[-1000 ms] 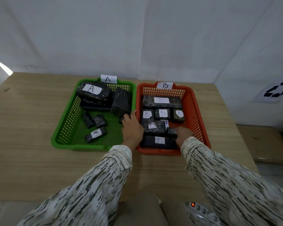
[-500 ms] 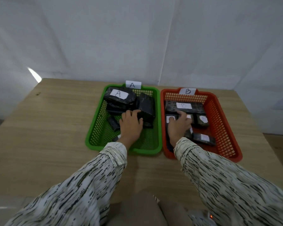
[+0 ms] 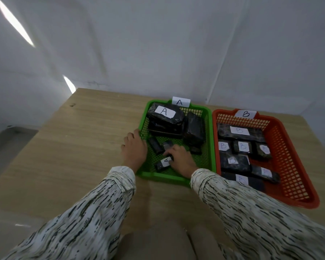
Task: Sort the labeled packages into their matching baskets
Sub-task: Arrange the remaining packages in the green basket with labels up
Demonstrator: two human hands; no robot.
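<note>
Now left hand (image 3: 134, 150) rests against left rim of green basket (image 3: 159, 176), fingers relaxed. Right hand (image 3: 179, 160) inside it, fingers pinching A package (image 3: 162, 164). Orange basket (image 3: 306, 202) beside, full.

The fingers (image 3: 168, 154) of the right hand (image 3: 178, 160) lie over one end of the small package marked A (image 3: 162, 164) and cover part of its label. The thumb is out of sight, so a pinch cannot be told from a mere press. Just beyond those fingers, another small package (image 3: 167, 144) shows only its far end, with no label in sight. The left hand (image 3: 134, 149) reaches the left rim of the green basket (image 3: 208, 132); whether its fingers hook the rim or rest against it is unclear. Right of the right fingers, in the orange basket (image 3: 281, 139), several labels are smeared and barely legible. The right sleeve (image 3: 251, 212) covers a corner of the nearest package (image 3: 251, 182). It and the left sleeve (image 3: 101, 203) run off the bottom edge and hide the near edge of the counter (image 3: 92, 137).
</note>
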